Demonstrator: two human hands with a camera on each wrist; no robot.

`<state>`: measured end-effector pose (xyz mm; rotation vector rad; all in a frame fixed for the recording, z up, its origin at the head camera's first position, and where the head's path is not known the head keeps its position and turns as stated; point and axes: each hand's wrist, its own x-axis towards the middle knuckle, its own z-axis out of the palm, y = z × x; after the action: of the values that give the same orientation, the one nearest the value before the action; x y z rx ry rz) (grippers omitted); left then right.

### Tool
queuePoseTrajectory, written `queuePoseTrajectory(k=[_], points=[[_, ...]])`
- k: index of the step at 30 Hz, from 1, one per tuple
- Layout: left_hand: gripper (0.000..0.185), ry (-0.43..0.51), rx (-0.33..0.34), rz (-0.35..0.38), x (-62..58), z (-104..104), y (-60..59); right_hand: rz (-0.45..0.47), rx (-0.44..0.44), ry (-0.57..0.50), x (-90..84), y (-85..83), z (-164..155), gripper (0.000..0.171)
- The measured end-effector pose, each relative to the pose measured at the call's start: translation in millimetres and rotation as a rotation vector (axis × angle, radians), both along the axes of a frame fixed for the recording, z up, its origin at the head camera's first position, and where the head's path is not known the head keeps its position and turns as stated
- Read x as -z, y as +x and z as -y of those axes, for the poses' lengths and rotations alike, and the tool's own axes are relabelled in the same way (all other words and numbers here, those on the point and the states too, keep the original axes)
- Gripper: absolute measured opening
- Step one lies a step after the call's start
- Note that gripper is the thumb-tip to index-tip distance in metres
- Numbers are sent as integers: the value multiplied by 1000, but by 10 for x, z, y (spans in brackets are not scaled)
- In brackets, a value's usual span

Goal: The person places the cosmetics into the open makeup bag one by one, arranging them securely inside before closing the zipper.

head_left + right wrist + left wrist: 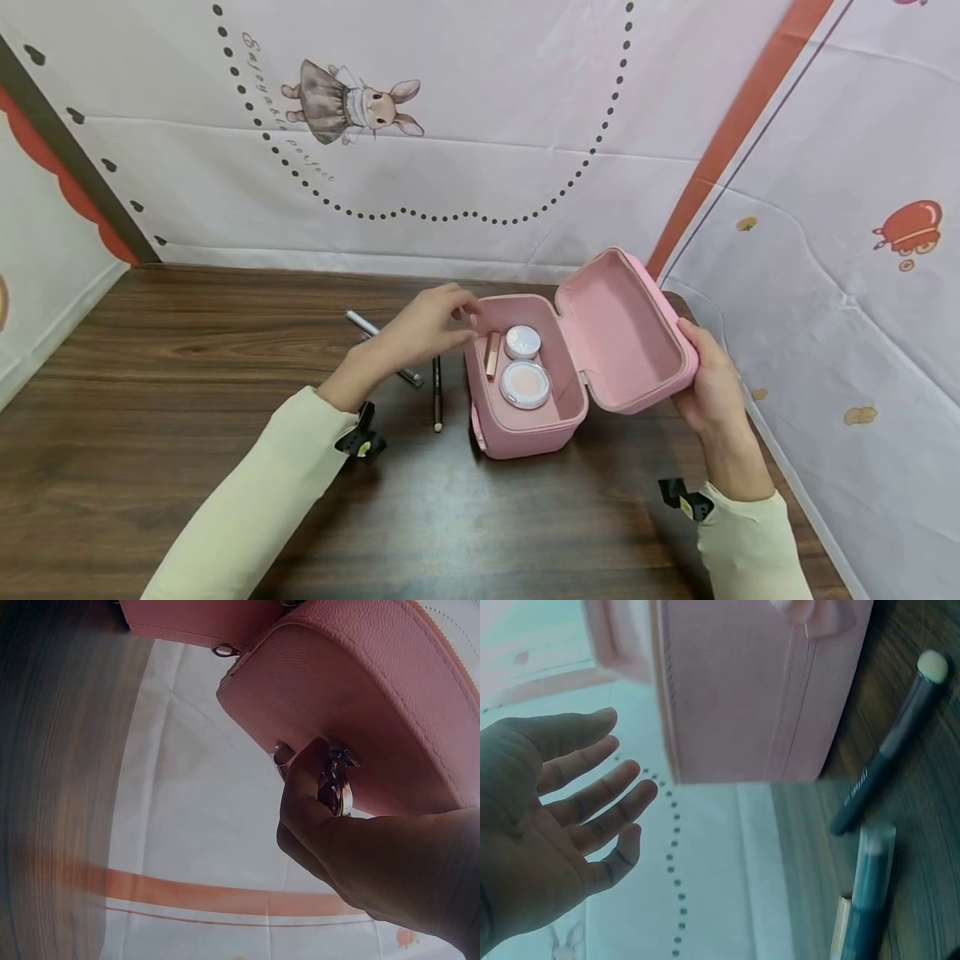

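Note:
A pink makeup case (525,443) stands on the table with its lid (622,333) swung up to the right. My right hand (708,379) grips the lid's outer side; the right wrist view shows its fingers curled at the metal handle (337,787). Over the case's left rim hovers my left hand (431,325), its fingers relaxed and nothing held in it. Inside the case lie a round compact (525,384), a smaller round white container (522,342) and a slim pinkish tube (492,356).
Left of the case, a dark makeup brush (437,396) with a pale tip lies on the wooden table (187,375). Beside it are slim sticks, one with a white end (362,322), partly hidden under my left hand. Printed cloth (480,100) hangs behind and on both sides.

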<state>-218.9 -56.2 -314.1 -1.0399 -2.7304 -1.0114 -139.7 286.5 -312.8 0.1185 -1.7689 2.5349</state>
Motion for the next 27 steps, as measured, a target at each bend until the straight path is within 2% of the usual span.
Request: queuePoseTrajectory(k=[8, 12, 21, 27], points=[[29, 47, -45, 31, 27, 337, 122, -2, -5, 11, 8, 14, -18, 32], [31, 32, -27, 29, 109, 460, 184, -4, -3, 19, 12, 26, -31, 33], [32, 41, -8, 86, 319, 787, 397, -1, -17, -3, 14, 11, 4, 32], [40, -38, -7, 127, 422, 1027, 546, 0, -5, 30, -6, 11, 12, 33]])
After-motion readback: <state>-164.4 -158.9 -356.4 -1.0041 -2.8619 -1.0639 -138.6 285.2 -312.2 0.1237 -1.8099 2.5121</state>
